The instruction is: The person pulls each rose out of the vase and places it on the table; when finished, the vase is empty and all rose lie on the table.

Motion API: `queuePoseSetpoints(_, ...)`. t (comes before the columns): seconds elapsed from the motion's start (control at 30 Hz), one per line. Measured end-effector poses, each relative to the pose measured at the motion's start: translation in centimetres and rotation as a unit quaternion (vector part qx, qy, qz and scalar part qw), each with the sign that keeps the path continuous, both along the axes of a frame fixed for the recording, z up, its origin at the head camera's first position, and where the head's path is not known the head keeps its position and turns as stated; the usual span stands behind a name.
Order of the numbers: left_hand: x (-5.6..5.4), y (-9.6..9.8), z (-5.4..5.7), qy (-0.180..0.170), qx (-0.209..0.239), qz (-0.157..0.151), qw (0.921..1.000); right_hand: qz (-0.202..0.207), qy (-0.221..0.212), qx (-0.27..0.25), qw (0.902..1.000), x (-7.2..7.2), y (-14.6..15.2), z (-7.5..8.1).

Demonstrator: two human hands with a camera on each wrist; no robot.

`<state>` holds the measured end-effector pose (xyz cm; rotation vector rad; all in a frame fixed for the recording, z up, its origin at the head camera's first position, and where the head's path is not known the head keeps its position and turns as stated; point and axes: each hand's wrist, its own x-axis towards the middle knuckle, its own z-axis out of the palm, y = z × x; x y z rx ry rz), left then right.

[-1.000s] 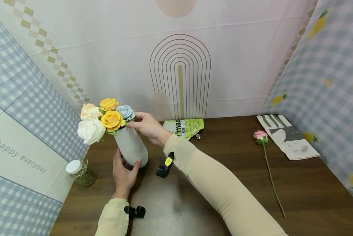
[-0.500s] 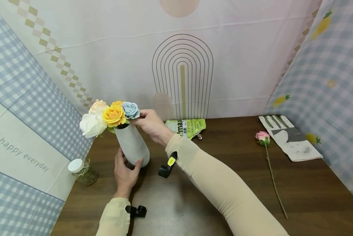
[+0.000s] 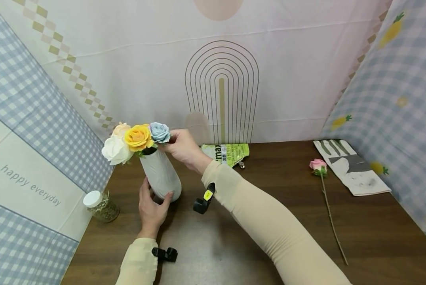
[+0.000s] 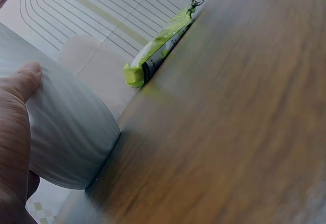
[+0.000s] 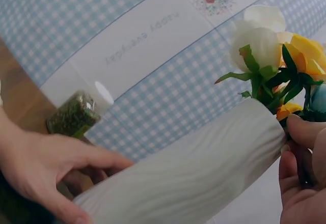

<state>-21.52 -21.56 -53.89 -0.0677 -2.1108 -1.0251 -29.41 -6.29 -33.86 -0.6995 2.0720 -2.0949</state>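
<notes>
Your right hand [image 3: 186,149] pinches the blue rose [image 3: 160,132] just below its bloom, at the right of the vase's mouth. Your left hand [image 3: 153,213] wraps the white vase [image 3: 160,174] low, axis upright on the surface [image 3: 288,170]. Stem end: hidden.

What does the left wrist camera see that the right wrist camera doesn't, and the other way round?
Only the left wrist view shows the green bag and the arch pattern. Only the right wrist view shows the flowers and the jar. Both show the vase, the left hand holding it, part of the table, and the right hand, just a sliver in the left view.
</notes>
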Motion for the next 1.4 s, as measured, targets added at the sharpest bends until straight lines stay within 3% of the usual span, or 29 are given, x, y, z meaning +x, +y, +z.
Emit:
queuePoseSetpoints(0.13, 0.0, 0.0, 0.1, -0.001, 0.0, 0.0, 1.0, -0.009, 0.06, 0.06, 0.9963, 0.0, 0.2, 0.1)
queuePoseSetpoints(0.27, 0.0, 0.0, 0.1, 0.001, -0.001, 0.001, 1.0, -0.042, 0.14, 0.153, 0.9774, -0.1, 0.4, 0.3)
queuePoseSetpoints(0.33, 0.0, 0.0, 0.1, 0.004, -0.001, 0.002, 1.0, -0.055, 0.157, 0.176, 0.9701, -0.1, 0.4, 0.3)
queuePoseSetpoints(0.53, -0.1, 0.1, 0.0, 0.012, -0.004, 0.004, 0.9999, -0.063, 0.149, 0.145, 0.9762, -0.3, 0.5, 1.1)
queuePoseSetpoints(0.73, -0.1, 0.1, 0.0, 0.016, -0.004, 0.003, 0.9999, -0.07, 0.119, 0.037, 0.9897, -0.5, 1.0, 2.6)
queuePoseSetpoints(0.9, 0.0, -0.1, 0.1, 0.0, 0.004, 0.001, 1.0, -0.031, 0.085, -0.001, 0.9959, -0.2, 1.2, 2.7)
queuePoseSetpoints(1.2, 0.1, -0.1, 0.1, -0.005, 0.002, -0.002, 1.0, 0.026, 0.07, 0.036, 0.9965, 0.1, 1.1, 2.1)
queuePoseSetpoints(1.33, 0.1, 0.0, 0.1, 0.0, -0.003, -0.003, 1.0, 0.018, 0.089, 0.074, 0.9931, 0.2, 1.2, 1.7)
queuePoseSetpoints(1.4, 0.1, 0.0, 0.1, 0.005, -0.004, -0.001, 1.0, -0.002, 0.115, 0.114, 0.9868, 0.1, 1.3, 1.6)
